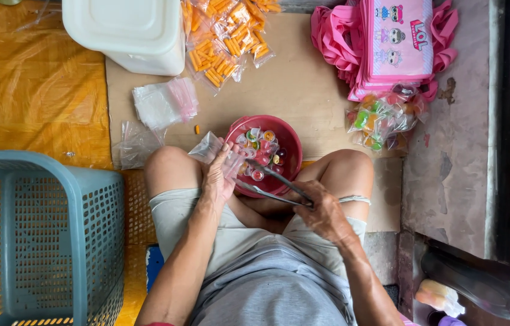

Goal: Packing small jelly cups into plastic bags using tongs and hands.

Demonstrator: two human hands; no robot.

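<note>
left hand point(218, 176) at centre frame pinches a small clear plastic bag point(209, 148) open by its mouth, right over the rim of the red bowl point(291, 145), while the right hand point(325, 212) just below and to the right has its grip pressed together around metal tongs point(276, 184) whose tips reach into the bowl among the little coloured jelly cups point(259, 148). risk here, as i judge it: a slick cup could slip from the tong tips and roll off onto the cardboard sheet point(294, 84), or the floppy bag mouth could fold shut and knock one aside. upper centre, clear packets of orange stick snacks point(224, 42) lie fanned beside a white lidded tub point(131, 33); upper right, a stack of pink printed bags point(396, 42) with cartoon doll faces, and below it filled clear bags of mixed sweets point(381, 118); left of the bowl, a pile of empty clear bags point(161, 104); lower left, a teal mesh basket point(38, 241).
</note>
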